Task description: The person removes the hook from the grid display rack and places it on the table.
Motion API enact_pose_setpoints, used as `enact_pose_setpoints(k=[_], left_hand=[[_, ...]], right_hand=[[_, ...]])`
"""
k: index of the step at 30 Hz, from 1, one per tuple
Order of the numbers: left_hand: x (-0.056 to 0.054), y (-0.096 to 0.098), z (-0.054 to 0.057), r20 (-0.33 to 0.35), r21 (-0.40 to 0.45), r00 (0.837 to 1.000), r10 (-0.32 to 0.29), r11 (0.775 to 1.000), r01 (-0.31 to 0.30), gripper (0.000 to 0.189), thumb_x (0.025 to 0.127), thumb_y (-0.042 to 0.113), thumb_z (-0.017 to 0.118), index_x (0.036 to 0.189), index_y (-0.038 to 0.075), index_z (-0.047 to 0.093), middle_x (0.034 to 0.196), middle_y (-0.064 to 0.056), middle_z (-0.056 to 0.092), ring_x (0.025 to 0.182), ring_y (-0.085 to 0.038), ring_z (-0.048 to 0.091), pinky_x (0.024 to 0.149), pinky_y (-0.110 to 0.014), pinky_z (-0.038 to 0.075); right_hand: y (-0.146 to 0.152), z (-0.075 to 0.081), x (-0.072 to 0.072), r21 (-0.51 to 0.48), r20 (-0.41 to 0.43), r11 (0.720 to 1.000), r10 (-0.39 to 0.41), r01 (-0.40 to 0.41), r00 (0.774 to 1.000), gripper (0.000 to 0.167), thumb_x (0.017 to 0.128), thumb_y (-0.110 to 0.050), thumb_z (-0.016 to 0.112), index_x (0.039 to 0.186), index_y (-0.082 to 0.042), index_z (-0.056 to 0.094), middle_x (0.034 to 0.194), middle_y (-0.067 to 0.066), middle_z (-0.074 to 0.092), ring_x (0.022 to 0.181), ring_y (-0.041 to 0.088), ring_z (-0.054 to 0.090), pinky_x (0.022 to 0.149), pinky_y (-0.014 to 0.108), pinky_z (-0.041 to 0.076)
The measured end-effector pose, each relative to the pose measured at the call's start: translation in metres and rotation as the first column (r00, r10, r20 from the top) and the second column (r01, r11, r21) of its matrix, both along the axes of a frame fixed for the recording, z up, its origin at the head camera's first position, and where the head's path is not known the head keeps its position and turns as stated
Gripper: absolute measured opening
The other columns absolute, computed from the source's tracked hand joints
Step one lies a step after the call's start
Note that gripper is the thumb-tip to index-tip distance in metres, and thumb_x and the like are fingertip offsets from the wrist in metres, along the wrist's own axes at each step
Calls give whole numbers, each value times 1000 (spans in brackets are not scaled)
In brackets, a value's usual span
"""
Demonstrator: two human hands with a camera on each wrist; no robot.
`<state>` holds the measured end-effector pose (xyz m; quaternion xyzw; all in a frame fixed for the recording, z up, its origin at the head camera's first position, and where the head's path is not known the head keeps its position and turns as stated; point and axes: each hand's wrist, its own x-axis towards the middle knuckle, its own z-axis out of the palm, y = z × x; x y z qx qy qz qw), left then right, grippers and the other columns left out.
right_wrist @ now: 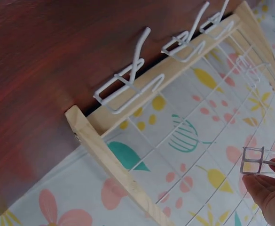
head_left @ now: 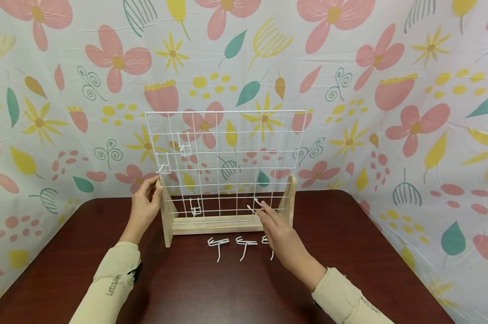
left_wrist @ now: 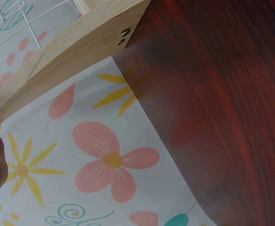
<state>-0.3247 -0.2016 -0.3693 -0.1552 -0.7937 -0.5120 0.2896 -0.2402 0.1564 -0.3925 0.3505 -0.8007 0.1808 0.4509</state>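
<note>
A white wire grid panel (head_left: 228, 111) stands upright in a wooden stand (head_left: 215, 226). My left hand (head_left: 143, 206) holds the top of the stand's left wooden post (head_left: 165, 213). In front of the grid's lower right part, my right hand (head_left: 282, 236) pinches a white wire hook (right_wrist: 252, 160) by its prong, its frame turned toward the grid. Three similar hooks hang on the grid: an upper one (head_left: 185, 149), one at the left edge (head_left: 163, 169) and a low one (head_left: 196, 209).
Before the stand, three white hooks lie in a row on the dark red-brown table (head_left: 211, 292): a left one (head_left: 218, 243), a middle one (head_left: 246, 243) and a right one (right_wrist: 128, 87). In the head view my right hand partly hides the last. A flower-patterned curtain (head_left: 244, 45) stands behind.
</note>
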Motion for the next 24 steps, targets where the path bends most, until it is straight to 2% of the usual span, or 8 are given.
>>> enact_pose_setpoints(k=[8, 11, 15, 18, 24], left_hand=[[-2, -1, -1, -11, -6, 1000, -1, 1000, 0, 35, 98, 2, 52, 132, -7, 50, 108, -28, 61, 87, 6, 51, 71, -5, 41], [10, 5, 10, -8, -15, 1000, 5, 1000, -5, 35, 97, 0, 52, 131, -10, 50, 108, -31, 61, 88, -1, 54, 70, -5, 42], [13, 7, 14, 7, -18, 1000, 8, 1000, -8, 36, 97, -2, 51, 132, -11, 49, 110, -32, 60, 91, -11, 55, 70, -5, 41], [0, 1, 2, 5, -15, 1000, 4, 1000, -4, 37, 98, 3, 52, 133, -8, 49, 111, -29, 61, 91, -6, 54, 71, -5, 41], [-1, -1, -2, -9, -34, 1000, 6, 999, -6, 36, 99, 5, 52, 133, -5, 50, 108, -27, 62, 87, 4, 51, 70, -5, 41]], right_hand=[[3, -9, 3, 88, -27, 996, 11, -8, 1000, 44, 106, -17, 25, 117, 5, 61, 126, 22, 58, 102, 31, 64, 79, 37, 54], [4, -12, 5, 115, -28, 993, 20, -17, 999, 46, 106, -17, 22, 116, 6, 61, 125, 23, 58, 105, 33, 63, 80, 37, 54], [8, -15, 7, 145, -24, 989, 20, -16, 1000, 46, 106, -17, 21, 116, 6, 61, 124, 24, 58, 105, 34, 63, 80, 38, 54], [11, -18, 9, 178, -32, 984, 13, -7, 999, 46, 106, -17, 22, 116, 6, 61, 124, 24, 58, 103, 31, 63, 78, 36, 55], [15, -27, 10, 239, -58, 971, 4, 10, 998, 47, 107, -15, 20, 115, 5, 62, 121, 23, 59, 103, 30, 63, 78, 36, 54]])
